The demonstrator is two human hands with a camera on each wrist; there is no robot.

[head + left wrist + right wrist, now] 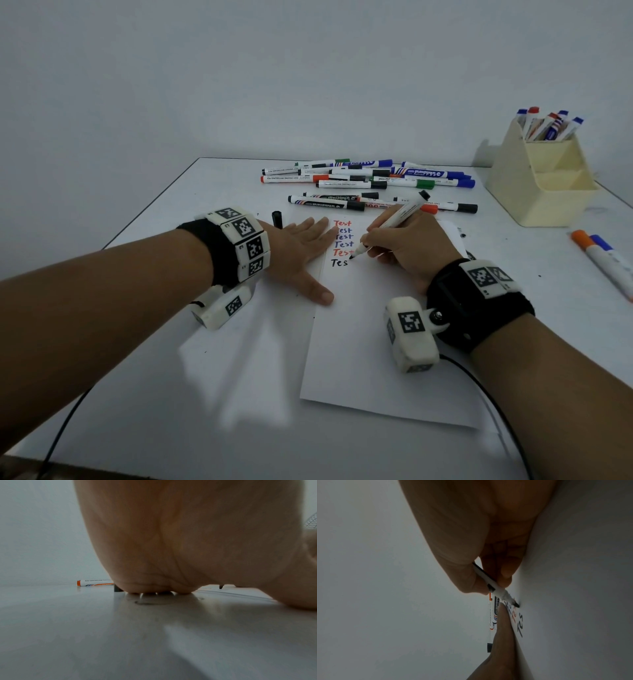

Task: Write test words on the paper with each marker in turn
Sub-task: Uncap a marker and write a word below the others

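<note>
A white sheet of paper (376, 342) lies on the table with several lines reading "Test" in red and blue, and below them a black "Tes" (339, 263). My right hand (400, 246) grips an uncapped black marker (394, 221) with its tip (352, 256) on the paper just right of the black letters. The right wrist view shows the black marker (498, 589) pinched between thumb and fingers. My left hand (301, 253) lies flat with straight fingers, pressing the paper's left edge. A black cap (277, 218) lies beyond it.
Several capped markers (370, 185) lie in a heap at the table's far side. A cream desk organiser (541, 181) with more markers stands at the back right. Two markers, orange and blue capped (603, 257), lie at the right. A black cable (479, 380) runs by my right wrist.
</note>
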